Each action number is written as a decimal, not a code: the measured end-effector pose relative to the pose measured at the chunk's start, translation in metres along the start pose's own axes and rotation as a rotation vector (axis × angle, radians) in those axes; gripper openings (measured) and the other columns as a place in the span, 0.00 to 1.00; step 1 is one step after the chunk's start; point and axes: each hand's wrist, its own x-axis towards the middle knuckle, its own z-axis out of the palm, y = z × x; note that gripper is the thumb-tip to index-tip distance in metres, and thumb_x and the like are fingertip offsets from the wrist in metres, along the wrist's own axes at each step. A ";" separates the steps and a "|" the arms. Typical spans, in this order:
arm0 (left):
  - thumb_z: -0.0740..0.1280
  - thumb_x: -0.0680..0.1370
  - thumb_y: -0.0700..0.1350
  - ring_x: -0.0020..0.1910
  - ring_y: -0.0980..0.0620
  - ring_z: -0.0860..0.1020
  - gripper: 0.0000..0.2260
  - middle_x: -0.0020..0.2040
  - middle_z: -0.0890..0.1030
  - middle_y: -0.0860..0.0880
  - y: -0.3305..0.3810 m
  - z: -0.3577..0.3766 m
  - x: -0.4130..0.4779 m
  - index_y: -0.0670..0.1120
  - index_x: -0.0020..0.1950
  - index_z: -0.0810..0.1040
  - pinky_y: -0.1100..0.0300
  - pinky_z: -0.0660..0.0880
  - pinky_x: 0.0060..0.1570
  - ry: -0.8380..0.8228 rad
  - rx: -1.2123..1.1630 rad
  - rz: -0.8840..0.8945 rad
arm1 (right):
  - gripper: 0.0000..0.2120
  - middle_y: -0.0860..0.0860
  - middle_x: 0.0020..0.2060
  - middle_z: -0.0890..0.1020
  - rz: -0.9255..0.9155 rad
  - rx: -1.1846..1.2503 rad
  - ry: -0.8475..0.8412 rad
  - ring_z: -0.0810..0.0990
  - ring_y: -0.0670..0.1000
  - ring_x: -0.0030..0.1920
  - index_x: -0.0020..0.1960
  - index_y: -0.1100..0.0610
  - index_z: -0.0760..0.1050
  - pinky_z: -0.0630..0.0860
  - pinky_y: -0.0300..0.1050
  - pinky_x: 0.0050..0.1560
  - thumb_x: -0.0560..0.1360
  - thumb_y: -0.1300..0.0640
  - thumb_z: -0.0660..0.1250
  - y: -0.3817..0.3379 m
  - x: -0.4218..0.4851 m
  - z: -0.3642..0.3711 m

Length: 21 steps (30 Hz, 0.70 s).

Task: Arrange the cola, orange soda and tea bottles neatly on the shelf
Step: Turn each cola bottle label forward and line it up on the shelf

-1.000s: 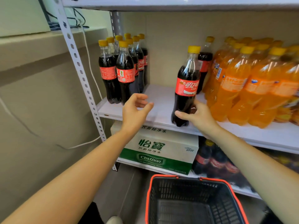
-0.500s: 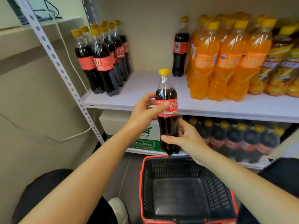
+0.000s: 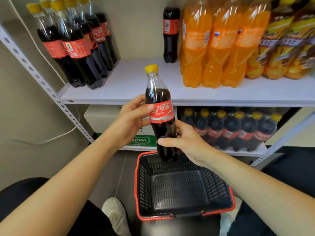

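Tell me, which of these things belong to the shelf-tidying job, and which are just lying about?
Job: held cola bottle, left hand, right hand, cola group, lone cola bottle, orange soda bottles, tea bottles, shelf.
Just there: basket, water carton, lower-shelf cola pack, white cable.

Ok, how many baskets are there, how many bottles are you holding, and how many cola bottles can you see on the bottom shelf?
Basket: 1
Held cola bottle: 1
Bottom-row cola bottles that show: 6
Total: 8
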 end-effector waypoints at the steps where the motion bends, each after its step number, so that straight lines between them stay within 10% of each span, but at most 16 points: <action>1: 0.68 0.76 0.44 0.57 0.46 0.80 0.24 0.60 0.80 0.43 0.001 0.000 -0.001 0.38 0.72 0.72 0.51 0.77 0.57 -0.015 -0.002 0.000 | 0.23 0.48 0.51 0.86 -0.008 -0.008 0.011 0.84 0.51 0.57 0.56 0.47 0.81 0.77 0.57 0.67 0.62 0.49 0.80 0.000 0.000 0.000; 10: 0.77 0.69 0.51 0.55 0.47 0.83 0.17 0.52 0.86 0.49 0.007 0.009 -0.011 0.51 0.57 0.84 0.53 0.77 0.56 0.091 0.172 0.149 | 0.26 0.50 0.51 0.86 -0.109 -0.163 0.092 0.85 0.48 0.53 0.58 0.52 0.75 0.81 0.53 0.60 0.64 0.51 0.81 -0.006 -0.008 0.001; 21: 0.81 0.65 0.51 0.54 0.55 0.83 0.26 0.53 0.85 0.55 0.014 0.013 -0.019 0.53 0.62 0.80 0.62 0.79 0.50 0.205 0.312 0.235 | 0.29 0.44 0.46 0.81 -0.196 -0.429 0.247 0.81 0.43 0.48 0.54 0.51 0.70 0.80 0.48 0.47 0.63 0.48 0.84 -0.004 -0.013 0.007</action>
